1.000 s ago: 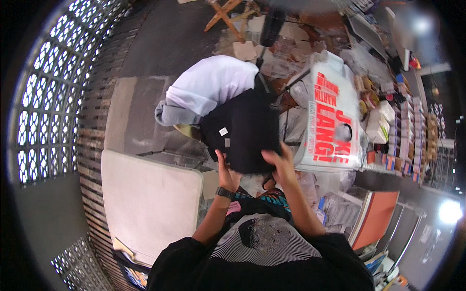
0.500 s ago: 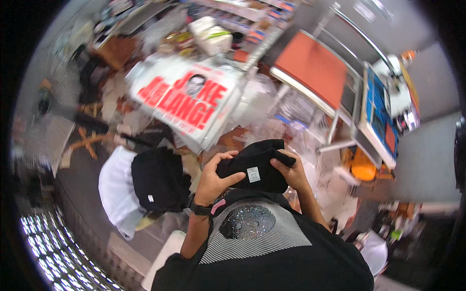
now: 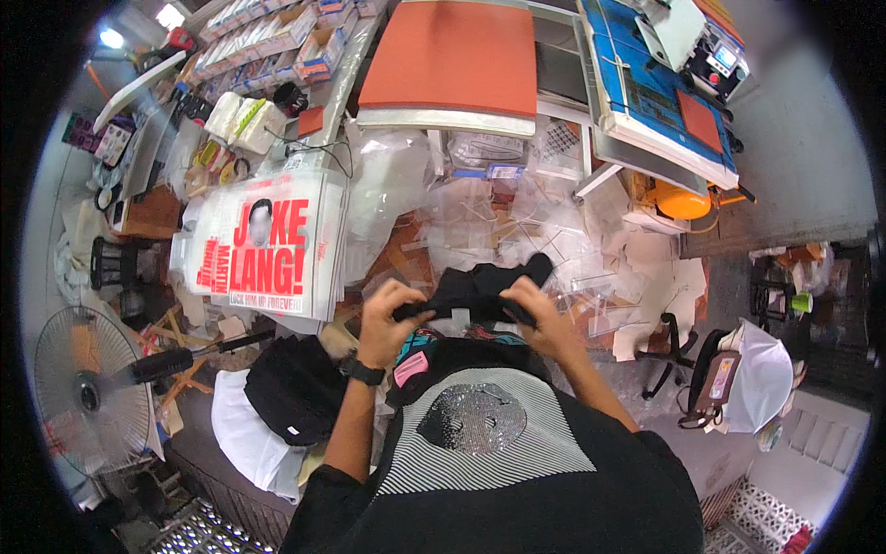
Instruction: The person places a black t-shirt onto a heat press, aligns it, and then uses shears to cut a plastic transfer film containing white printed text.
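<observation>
A piece of black fabric [image 3: 480, 282], seemingly a garment, is held in front of my body, its far part extending forward over the littered floor. My left hand [image 3: 388, 319] grips its near left edge with bent fingers, and my right hand [image 3: 531, 309] pinches the right end of that edge. A small pale label shows between them. To the lower left, folded black garments [image 3: 291, 388] lie on white fabric [image 3: 242, 425]. A pile of white sheets with red print [image 3: 212, 254] sits left of my hands.
An orange platen [image 3: 448, 55] stands ahead, beside a blue machine bed [image 3: 628, 83]. A yellow tank [image 3: 680, 198] is underneath. Boxes [image 3: 249, 51] line the back left. A fan [image 3: 90, 397] stands left, a wheeled chair base [image 3: 664, 355] right. Loose plastic and paper [image 3: 572, 268] cover the floor.
My view has turned right toward the bench with the orange platen. The black piece has left the garment pile with my hands, and its far part now extends forward from them.
</observation>
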`<state>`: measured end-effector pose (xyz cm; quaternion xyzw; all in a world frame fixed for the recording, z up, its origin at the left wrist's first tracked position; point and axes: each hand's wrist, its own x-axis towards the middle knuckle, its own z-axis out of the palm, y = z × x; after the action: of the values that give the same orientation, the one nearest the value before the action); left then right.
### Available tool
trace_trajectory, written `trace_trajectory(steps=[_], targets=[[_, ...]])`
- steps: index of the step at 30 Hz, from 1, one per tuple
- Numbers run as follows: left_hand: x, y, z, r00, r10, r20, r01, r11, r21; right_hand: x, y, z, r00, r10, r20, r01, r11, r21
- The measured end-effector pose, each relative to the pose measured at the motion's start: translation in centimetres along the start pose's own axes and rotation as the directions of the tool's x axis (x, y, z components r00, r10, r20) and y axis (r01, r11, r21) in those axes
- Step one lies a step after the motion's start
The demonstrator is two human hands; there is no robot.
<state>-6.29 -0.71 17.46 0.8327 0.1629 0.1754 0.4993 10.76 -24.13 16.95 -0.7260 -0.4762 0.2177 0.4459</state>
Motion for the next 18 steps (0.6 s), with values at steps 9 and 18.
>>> trace_trajectory(steps=[9, 18], targets=[[9.0, 14.9, -15.7, 0.625, 0.688, -0.368, -0.779, 0.577, -0.244, 8.6, -16.9, -11.4, 0.876, -0.429, -0.222, 0.458, 0.884, 0.098], [10.8, 8.1, -23.5, 0.38, 0.884, -0.273, -0.714, 0.093, -0.694, 9.8, -24.9, -9.4, 0.918, -0.327, -0.223, 0.333, 0.943, -0.009]])
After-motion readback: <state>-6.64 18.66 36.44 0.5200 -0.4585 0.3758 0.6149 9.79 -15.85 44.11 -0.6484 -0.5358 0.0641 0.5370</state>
